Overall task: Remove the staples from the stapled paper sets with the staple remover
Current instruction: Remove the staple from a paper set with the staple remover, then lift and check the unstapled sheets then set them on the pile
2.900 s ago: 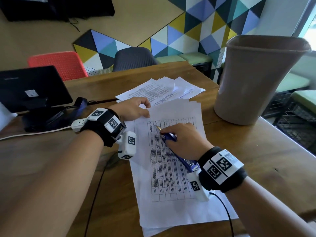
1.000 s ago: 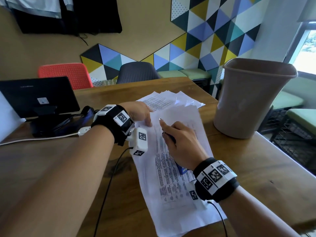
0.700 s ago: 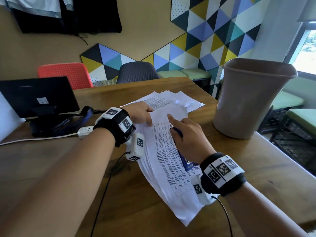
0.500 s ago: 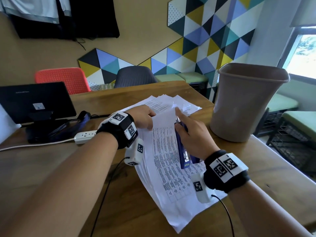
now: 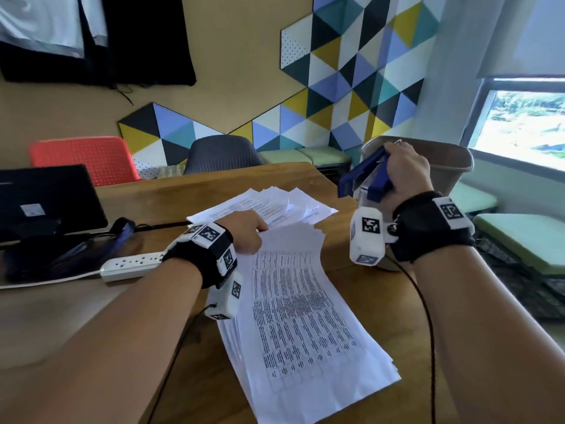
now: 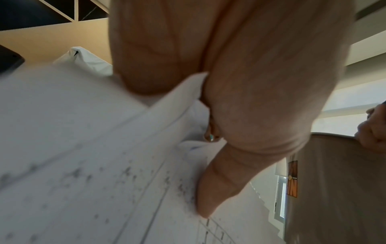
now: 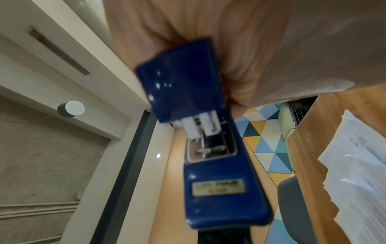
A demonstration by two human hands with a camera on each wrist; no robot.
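At the far left of the wooden table (image 5: 360, 304) a black laptop (image 5: 46, 197) stands open, with a white power strip (image 5: 131, 266) lying just in front of it. Next comes the left hand (image 5: 244, 231), which pinches the top corner of the stapled paper set (image 5: 305, 319) between thumb and curled fingers (image 6: 208, 189); the printed sheets lie fanned along the table toward the person. Beyond that hand a second pile of papers (image 5: 275, 206) is spread out. To the right, the right hand (image 5: 403, 169) is raised off the table at the rim of the beige waste bin (image 5: 452, 166), its fingers wrapped tightly round the blue staple remover (image 5: 363, 175), whose hinged body looks like a stapler with its halves parted.
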